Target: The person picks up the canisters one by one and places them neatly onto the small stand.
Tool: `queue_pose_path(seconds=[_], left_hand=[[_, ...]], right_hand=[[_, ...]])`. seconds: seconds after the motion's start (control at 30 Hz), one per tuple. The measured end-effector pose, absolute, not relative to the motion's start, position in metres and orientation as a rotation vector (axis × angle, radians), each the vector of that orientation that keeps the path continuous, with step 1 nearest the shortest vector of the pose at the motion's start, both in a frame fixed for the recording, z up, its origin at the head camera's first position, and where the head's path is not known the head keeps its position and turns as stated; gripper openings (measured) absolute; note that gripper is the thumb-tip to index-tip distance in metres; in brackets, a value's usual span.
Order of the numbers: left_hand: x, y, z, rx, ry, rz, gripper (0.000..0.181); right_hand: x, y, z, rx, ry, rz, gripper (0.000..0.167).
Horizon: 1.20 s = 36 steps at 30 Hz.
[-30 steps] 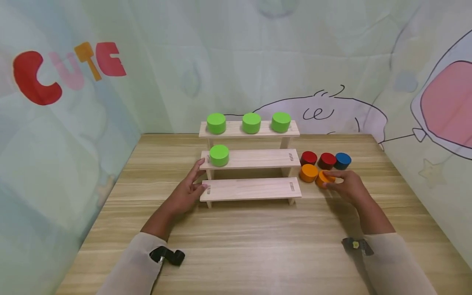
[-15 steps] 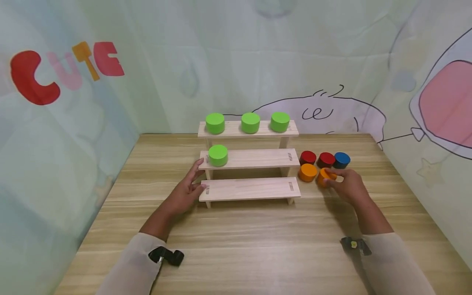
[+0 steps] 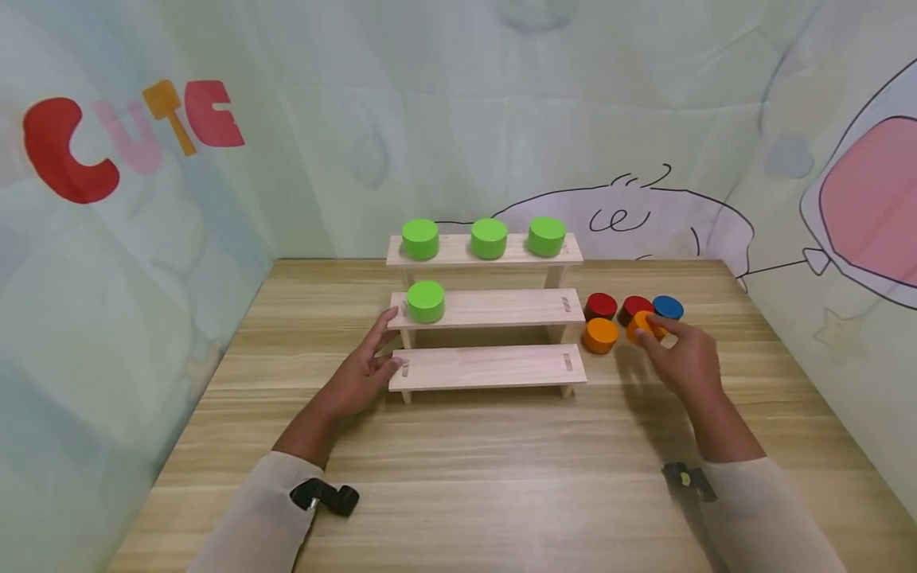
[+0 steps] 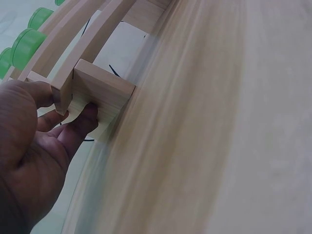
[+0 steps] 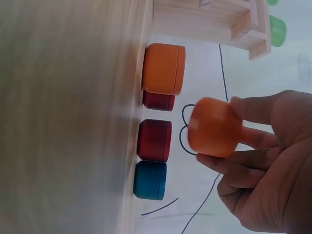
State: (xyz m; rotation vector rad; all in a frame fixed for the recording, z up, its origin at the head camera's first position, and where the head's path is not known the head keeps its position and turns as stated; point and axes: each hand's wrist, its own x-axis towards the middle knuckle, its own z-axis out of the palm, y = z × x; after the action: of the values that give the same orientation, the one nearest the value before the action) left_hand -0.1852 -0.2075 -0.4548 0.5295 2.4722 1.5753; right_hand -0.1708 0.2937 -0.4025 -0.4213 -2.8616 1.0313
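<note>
Holding on, the left hand [image 3: 356,379] grips the wooden rack [image 3: 494,309] on its right, and the right hand [image 3: 686,360] pinches an orange block [image 5: 213,127] above the table [image 3: 501,477], probably picking it up, so next likely needs a gentle carry left.

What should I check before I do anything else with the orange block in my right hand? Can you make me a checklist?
1. Right hand has the orange block between thumb and fingers: ok.
2. Orange block is lifted off the table: ok, the right wrist view shows a gap.
3. Left hand is on the wooden stand's left end: ok.
4. Bottom step has room: ok, no blocks on it.
5. Middle step is bare all along: not ok, a green block sits near its left end.
6. Stand won't wobble: cannot tell from still pictures.
</note>
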Motion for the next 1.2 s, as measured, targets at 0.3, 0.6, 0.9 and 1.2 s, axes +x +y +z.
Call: queue_pose_path(seconds=[0.3,0.6,0.9,1.2], left_hand=[[-0.185,-0.208,-0.454,0.533,2.481,1.564,0.085],[-0.186,-0.203,-0.453,0.548,2.459,1.570,0.085],[-0.186,-0.205,-0.456,0.541,2.465,1.590,0.083],[-0.184,-0.206,-0.452,0.510,2.476,1.571,0.085]], right_hand=[[-0.162,0.285,-0.402,-0.391,-2.609,1.043,0.052],[-0.158,0.277,-0.403,-0.159,-2.325,0.955,0.040],[-0.163,0.261,-0.393,0.019,-2.275,0.934,0.040],[-0.170,0.238,-0.375,0.172,-2.306,0.940,0.042]])
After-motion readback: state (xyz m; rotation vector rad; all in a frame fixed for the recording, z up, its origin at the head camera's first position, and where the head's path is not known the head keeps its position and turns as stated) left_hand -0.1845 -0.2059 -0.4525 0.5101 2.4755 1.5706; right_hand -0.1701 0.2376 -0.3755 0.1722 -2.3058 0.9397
